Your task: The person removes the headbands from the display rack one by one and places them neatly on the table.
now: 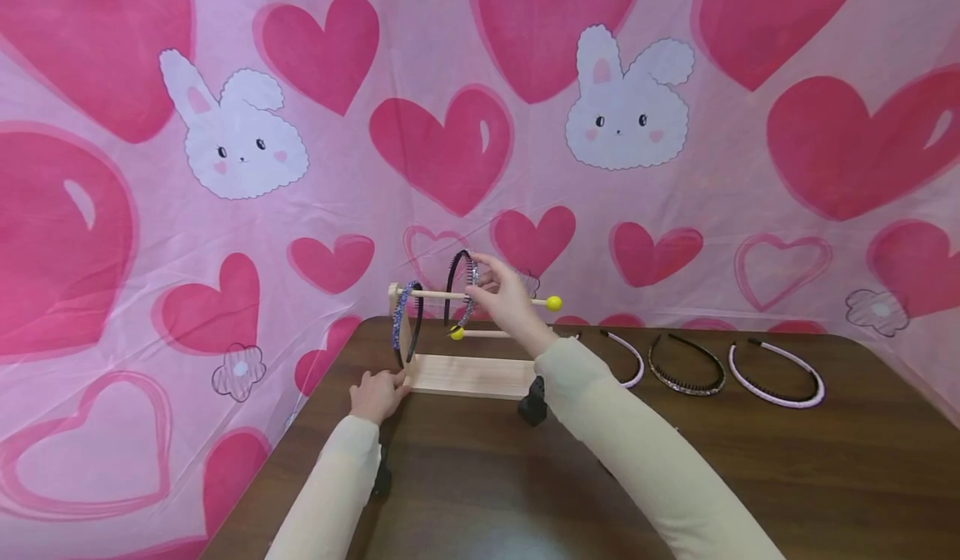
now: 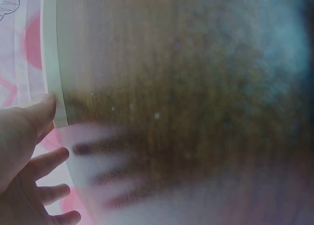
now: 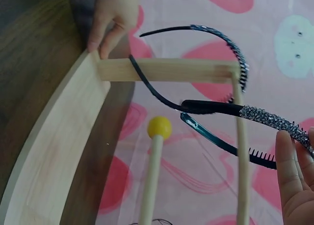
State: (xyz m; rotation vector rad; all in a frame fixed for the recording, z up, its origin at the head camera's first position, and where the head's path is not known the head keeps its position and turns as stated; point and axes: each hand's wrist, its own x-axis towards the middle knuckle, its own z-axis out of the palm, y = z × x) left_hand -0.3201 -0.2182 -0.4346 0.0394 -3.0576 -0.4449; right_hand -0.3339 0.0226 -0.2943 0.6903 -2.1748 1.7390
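Note:
A wooden headband stand (image 1: 472, 378) has an upper rod (image 1: 437, 294) and a lower rod (image 3: 151, 183), both tipped with yellow balls. My right hand (image 1: 510, 293) pinches a black toothed headband with silver rhinestones (image 3: 274, 120) by its decorated part. Its two legs lie on either side of the upper rod in the right wrist view. A blue rhinestone headband (image 1: 398, 318) hangs on that rod near the left post (image 3: 167, 70). Down at the base's left end, my left hand (image 1: 378, 395) grips the corner with thumb and finger, its other fingers spread in the left wrist view.
To the right on the brown table (image 1: 600, 510) lie a lilac headband (image 1: 642, 368), a black sparkly headband (image 1: 690, 391) and another lilac headband (image 1: 795, 405). A pink cloth (image 1: 435, 35) with hearts and rabbits hangs behind the table.

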